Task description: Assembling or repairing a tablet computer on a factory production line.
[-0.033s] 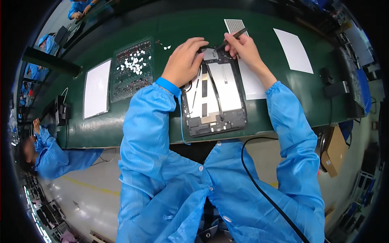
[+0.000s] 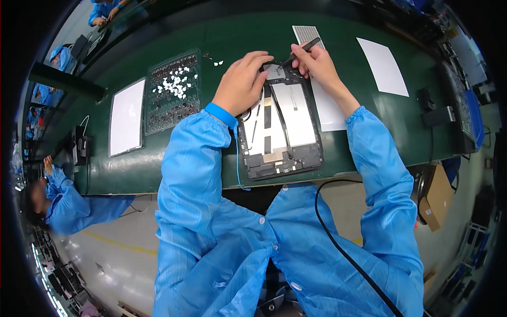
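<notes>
An opened tablet (image 2: 300, 119) with its back off lies on the green table in front of me, its silver inside and black flat cables showing. My left hand (image 2: 243, 82) rests at its upper left edge, fingers stretched, thumb against the frame. A blue wrist strap (image 2: 221, 114) circles that wrist. In my right hand (image 2: 318, 63) I pinch dark tweezers (image 2: 306, 48), slanting down left. Their tips are over the grey part at the tablet's top; whether they touch it I cannot tell.
Left of the tablet, a clear tray (image 2: 172, 113) holds small dark parts and white pieces beside a white sheet (image 2: 127, 117). Right are white papers (image 2: 383, 66) and a striped sheet (image 2: 304, 33). A co-worker (image 2: 74, 206) sits at far left. A black cable (image 2: 348, 245) crosses my lap.
Almost nothing differs. My left hand and the tweezers have shifted very slightly; the tablet stays in nearly the same place.
</notes>
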The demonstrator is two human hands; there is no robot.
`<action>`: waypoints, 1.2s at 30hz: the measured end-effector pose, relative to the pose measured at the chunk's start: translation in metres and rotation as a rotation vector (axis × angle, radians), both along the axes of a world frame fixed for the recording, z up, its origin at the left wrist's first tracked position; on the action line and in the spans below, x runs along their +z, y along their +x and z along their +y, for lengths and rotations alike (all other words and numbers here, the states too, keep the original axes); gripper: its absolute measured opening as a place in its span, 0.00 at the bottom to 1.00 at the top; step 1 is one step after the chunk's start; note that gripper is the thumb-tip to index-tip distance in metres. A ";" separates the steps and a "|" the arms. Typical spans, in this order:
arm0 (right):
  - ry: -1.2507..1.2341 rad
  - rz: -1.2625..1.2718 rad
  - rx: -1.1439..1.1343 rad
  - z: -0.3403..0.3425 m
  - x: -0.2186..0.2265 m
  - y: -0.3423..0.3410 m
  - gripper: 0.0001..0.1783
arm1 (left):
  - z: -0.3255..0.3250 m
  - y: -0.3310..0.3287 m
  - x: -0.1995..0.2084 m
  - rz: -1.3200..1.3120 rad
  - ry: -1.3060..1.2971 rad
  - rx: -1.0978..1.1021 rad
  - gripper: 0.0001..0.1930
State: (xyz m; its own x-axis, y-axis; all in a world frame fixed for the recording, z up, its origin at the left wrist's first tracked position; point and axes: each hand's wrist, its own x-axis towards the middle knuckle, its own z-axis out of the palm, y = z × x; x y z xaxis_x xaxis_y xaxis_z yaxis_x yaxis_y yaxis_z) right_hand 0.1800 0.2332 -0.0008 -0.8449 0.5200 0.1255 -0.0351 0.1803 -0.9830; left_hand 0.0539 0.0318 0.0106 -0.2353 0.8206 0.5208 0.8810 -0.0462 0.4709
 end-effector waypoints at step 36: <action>0.600 0.127 -0.218 -0.004 0.020 0.026 0.08 | 0.003 -0.002 0.001 0.099 -0.185 -0.161 0.15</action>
State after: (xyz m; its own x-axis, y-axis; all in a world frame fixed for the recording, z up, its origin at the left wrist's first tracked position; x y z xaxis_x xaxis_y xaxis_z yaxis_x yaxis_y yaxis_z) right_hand 0.2062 0.2288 0.0194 -0.6877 0.4862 0.5392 -0.0450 0.7127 -0.7001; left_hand 0.0519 0.0350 0.0112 -0.0493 0.9268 0.3723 0.9115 -0.1107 0.3962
